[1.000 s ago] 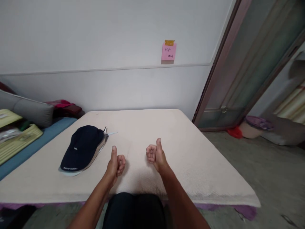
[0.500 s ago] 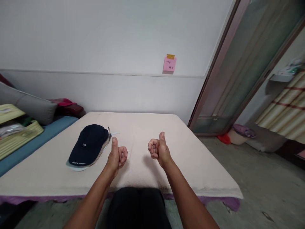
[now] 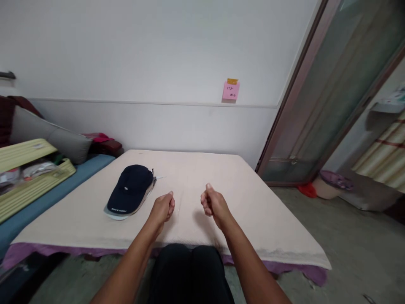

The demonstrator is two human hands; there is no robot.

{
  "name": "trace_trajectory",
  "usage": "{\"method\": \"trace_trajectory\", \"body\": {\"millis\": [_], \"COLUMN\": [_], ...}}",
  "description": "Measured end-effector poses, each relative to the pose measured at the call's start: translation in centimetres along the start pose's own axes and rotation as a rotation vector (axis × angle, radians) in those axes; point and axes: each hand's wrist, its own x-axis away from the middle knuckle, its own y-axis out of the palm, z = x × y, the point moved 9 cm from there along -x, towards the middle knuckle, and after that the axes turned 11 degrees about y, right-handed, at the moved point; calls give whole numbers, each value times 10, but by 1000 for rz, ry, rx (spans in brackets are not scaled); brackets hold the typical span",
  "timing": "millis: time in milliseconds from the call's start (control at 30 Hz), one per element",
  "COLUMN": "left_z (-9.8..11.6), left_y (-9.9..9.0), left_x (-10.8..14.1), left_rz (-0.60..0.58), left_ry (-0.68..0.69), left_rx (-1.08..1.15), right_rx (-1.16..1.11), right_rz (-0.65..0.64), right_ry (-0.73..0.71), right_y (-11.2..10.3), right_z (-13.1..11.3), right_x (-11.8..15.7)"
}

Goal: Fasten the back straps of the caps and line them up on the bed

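Observation:
My left hand (image 3: 163, 207) is closed, fingers curled and thumb folded down along them, with nothing seen in it. To its right, my right hand (image 3: 214, 202) is also curled closed, its thumb over the fingers. Both are held apart above the pale cloth-covered table (image 3: 196, 169). A dark navy cap (image 3: 131, 188) lies to the left of my left hand, brim toward the front left, with a light-coloured layer showing beneath the brim. A thin tag sticks out by the cap's right side. Neither hand touches the cap.
On the left, a grey cushion (image 3: 53, 133) and an open yellow-green case (image 3: 65, 171) holding packets rest on a blue surface (image 3: 90, 169). A pink note (image 3: 230, 90) is taped to the wall. A bin (image 3: 329, 185) and red bag (image 3: 306, 190) stand right, near a glass door.
Both thumbs, raised before, have folded down onto the fingers. The view has shifted slightly left, so the cap and table appear farther right.

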Motion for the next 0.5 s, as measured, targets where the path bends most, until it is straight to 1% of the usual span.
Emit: {"method": "trace_trajectory", "body": {"millis": [33,67,133,200,267,333,367,433,500], "left_z": [-10,-22,-46,-68,-87,-101,-106,-113,-116], "left_y": [-9,-19,-46,-80,-118,-155,-172,-201,-222], "left_x": [2,4,8,12,15,17,18,18,16], "left_rz": [36,72,154,252,365,487,546,652,739], "left_ry": [-11,-27,-61,-98,-139,-180,-199,-227,-242], "left_rx": [-6,-9,-22,-31,-29,-16,-7,16,41], "right_rx": [45,65,91,121,156,195,236,378,541], "right_rz": [53,80,100,135,156,148,132,101,93], "right_ry": [16,31,73,110,116,86,53,-55,-159], "right_y": [-2,-1,4,7,10,13,15,20,25], "right_z": [16,34,76,117,148,166,169,166,158], "right_x": [-4,-7,-14,-16,-14,-11,-9,-5,-2]}}
